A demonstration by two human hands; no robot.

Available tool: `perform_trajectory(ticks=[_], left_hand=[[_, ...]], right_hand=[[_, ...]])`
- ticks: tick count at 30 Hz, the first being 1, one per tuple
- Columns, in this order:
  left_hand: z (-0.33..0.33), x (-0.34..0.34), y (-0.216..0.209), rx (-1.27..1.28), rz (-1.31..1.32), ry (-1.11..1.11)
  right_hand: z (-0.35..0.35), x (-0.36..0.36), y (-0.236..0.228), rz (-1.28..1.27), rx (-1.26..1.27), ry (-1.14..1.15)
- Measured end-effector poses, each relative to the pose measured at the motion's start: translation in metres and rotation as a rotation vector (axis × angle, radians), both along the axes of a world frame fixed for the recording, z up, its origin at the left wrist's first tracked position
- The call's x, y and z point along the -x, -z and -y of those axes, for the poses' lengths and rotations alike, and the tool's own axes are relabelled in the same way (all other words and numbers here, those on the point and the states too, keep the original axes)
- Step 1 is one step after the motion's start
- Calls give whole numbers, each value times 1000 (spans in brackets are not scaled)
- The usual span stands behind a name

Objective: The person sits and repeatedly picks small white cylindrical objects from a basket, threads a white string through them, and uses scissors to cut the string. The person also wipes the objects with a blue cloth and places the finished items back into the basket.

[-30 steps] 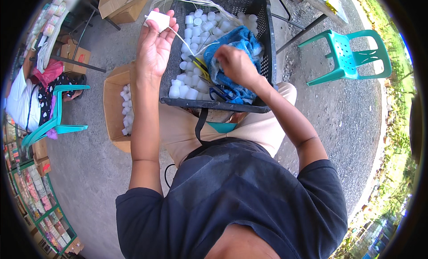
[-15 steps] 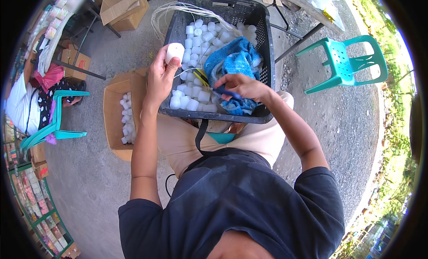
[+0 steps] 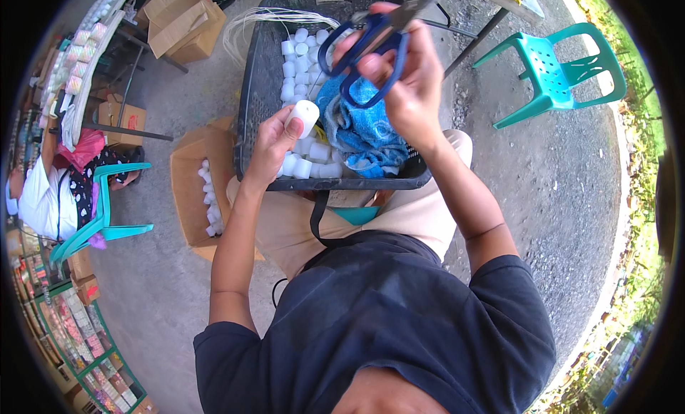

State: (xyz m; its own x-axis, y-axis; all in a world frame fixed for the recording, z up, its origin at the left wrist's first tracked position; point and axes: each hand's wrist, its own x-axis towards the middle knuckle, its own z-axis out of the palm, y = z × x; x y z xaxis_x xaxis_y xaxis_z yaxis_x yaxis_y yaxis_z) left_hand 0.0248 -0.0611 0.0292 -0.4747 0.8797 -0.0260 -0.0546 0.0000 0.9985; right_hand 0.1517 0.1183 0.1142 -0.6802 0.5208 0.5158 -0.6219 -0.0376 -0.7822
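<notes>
My left hand point(image 3: 265, 151) pinches a short white cylindrical candle point(image 3: 305, 117) between thumb and fingers, over the near left part of a black plastic crate point(image 3: 251, 104). Raised high over the crate's right side, my right hand point(image 3: 417, 93) holds scissors point(image 3: 372, 33) with dark blue handles, fingers in the loops and blades pointing up and away. More white candles point(image 3: 319, 151) fill the crate beneath. A blue towel point(image 3: 371, 137) lies bunched among them. Behind my left hand a yellow thing point(image 3: 321, 134) is mostly hidden. Thin white wicks point(image 3: 250, 20) hang over the crate's far left edge.
Left of my knees an open cardboard box point(image 3: 187, 186) holds several white candles. Another carton point(image 3: 187, 22) stands at the far left. A green plastic chair point(image 3: 549, 66) is at right. A person in a white top point(image 3: 48, 203) is at the left, by a green chair point(image 3: 100, 200).
My right hand has lifted the scissors from beside the towel, up and away to the right. My left hand, with the candle, has lowered and shifted slightly right.
</notes>
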Motion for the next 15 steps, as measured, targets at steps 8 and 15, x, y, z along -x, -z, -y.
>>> perform_trajectory(ticks=[8, 15], left_hand=[[7, 1, -8, 4, 55, 56], [-2, -2, -15, -21, 9, 54]], right_hand=[[5, -10, 2, -44, -45, -33], [0, -15, -2, -18, -128, -54]])
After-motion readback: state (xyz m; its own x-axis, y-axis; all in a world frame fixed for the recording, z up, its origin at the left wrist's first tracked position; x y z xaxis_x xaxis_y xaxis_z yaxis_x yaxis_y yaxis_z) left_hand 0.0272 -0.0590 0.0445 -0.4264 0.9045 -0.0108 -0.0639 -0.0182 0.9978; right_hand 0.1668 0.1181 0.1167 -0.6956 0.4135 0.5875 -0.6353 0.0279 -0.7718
